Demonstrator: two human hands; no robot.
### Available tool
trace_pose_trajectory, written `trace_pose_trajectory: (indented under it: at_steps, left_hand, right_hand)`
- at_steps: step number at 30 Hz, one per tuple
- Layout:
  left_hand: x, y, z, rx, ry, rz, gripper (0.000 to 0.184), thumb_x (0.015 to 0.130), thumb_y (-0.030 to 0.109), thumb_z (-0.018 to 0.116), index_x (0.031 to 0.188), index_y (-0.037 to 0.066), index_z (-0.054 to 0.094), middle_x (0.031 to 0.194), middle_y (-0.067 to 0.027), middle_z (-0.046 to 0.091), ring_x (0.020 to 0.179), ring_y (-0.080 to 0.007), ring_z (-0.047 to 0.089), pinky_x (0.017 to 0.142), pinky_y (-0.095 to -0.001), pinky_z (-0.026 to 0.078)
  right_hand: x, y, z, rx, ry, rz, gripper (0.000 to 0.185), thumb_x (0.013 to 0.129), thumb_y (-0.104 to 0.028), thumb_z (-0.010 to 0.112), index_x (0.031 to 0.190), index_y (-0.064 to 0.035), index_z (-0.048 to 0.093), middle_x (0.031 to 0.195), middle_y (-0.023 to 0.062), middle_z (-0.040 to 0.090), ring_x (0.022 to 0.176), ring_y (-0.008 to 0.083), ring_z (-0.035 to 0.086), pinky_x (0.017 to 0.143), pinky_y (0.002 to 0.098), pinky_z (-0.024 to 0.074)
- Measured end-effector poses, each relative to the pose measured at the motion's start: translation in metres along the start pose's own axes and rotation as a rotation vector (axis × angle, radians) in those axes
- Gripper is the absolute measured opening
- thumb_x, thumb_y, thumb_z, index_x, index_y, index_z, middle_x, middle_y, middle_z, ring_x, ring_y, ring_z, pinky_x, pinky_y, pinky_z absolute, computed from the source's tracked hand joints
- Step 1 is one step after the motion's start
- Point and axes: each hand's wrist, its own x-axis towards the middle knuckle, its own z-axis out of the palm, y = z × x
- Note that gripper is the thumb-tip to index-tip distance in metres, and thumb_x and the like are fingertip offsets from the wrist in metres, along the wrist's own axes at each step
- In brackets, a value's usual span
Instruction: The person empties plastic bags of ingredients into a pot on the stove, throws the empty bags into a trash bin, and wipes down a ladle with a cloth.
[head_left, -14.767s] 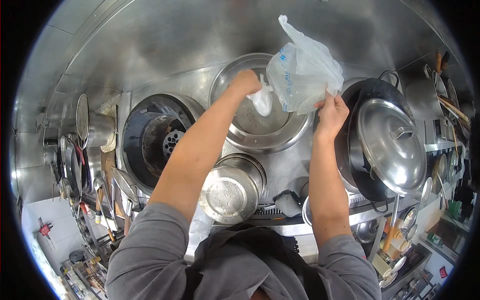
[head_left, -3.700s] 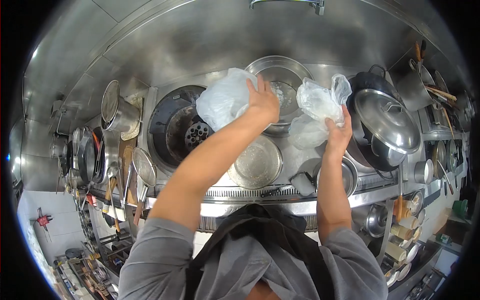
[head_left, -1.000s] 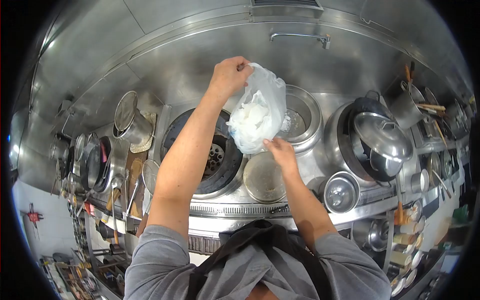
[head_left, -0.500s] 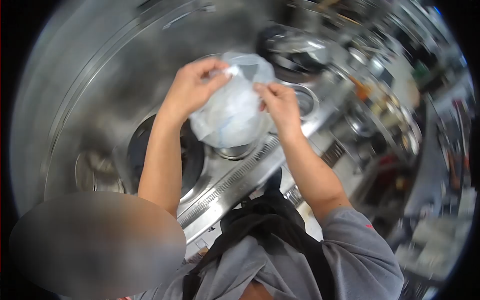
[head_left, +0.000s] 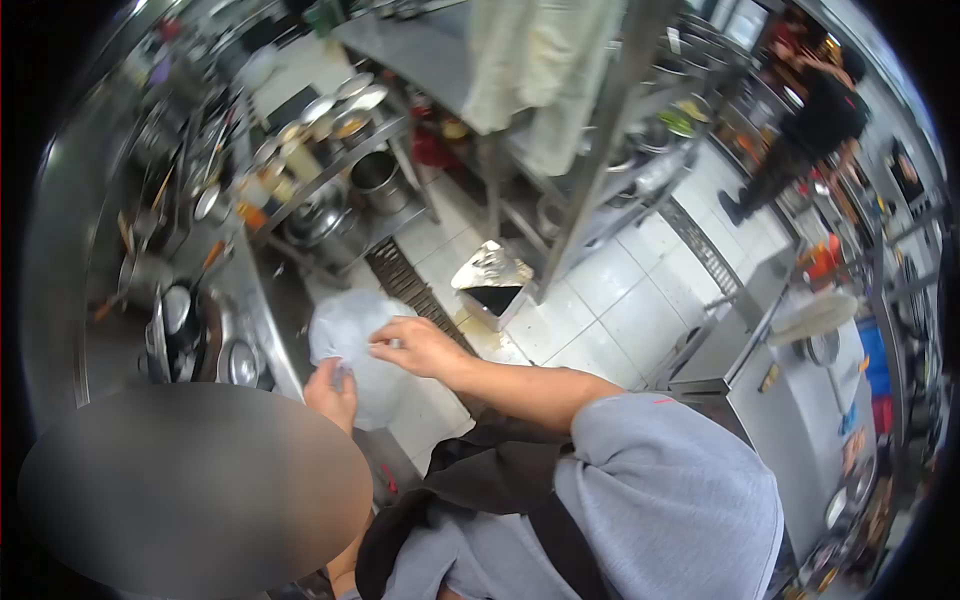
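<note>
Head view has the clear plastic bag [head_left: 350, 328] at its centre of interest, bunched and held in the air, just off the front edge of the steel counter [head_left: 272, 335] and above the floor. I see the left hand [head_left: 332, 394] pinching film at the lower side of the bag, its thumb and fingers drawn together. My operator's feed shows the right hand [head_left: 415, 346] at the other side, fingers curled to a narrow gap; blur keeps me from telling whether film is caught between them. Judging from this, I would want a light, even pinch from both hands, at matching height, so the thin film neither slips nor tears, with the loose folds kept clear of the counter's edge. Around it, I find a dark wok [head_left: 158, 345] and a metal bowl [head_left: 242, 364] on the counter, the bowl near its front edge. Beyond the bag, a floor grate [head_left: 410, 285] runs past an open container [head_left: 497, 312] with a shiny lining. Well apart, a co-worker [head_left: 812, 125] stands near the far shelves. A grey oval hides much of the left forearm.
</note>
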Motion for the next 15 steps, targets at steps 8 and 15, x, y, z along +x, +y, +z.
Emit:
trace_pose_trajectory:
  at_steps: [8,15]
  left_hand:
    - [0.032,0.207,0.314,0.132,-0.54,0.198,0.023,0.076,0.009,0.061,0.098,0.009,0.067,0.085,-0.0214,0.067,0.084,-0.0405,0.064,0.076,-0.0501,0.05]
    - [0.07,0.415,0.447,-0.124,-0.643,0.524,0.019,0.076,0.007,0.06,0.095,0.007,0.065,0.083,-0.0215,0.067,0.082,-0.0416,0.064,0.075,-0.0498,0.05]
  right_hand:
    - [-0.209,0.151,-0.309,-0.27,0.602,0.439,0.029,0.086,-0.027,0.067,0.102,-0.0028,0.07,0.083,0.013,0.069,0.056,0.0194,0.062,0.059,0.0337,0.0508]
    - [-0.293,0.168,-0.473,-0.15,0.852,0.771,0.028,0.087,-0.026,0.066,0.1,-0.0025,0.071,0.075,0.0092,0.066,0.05,0.0155,0.06,0.053,0.0308,0.0488]
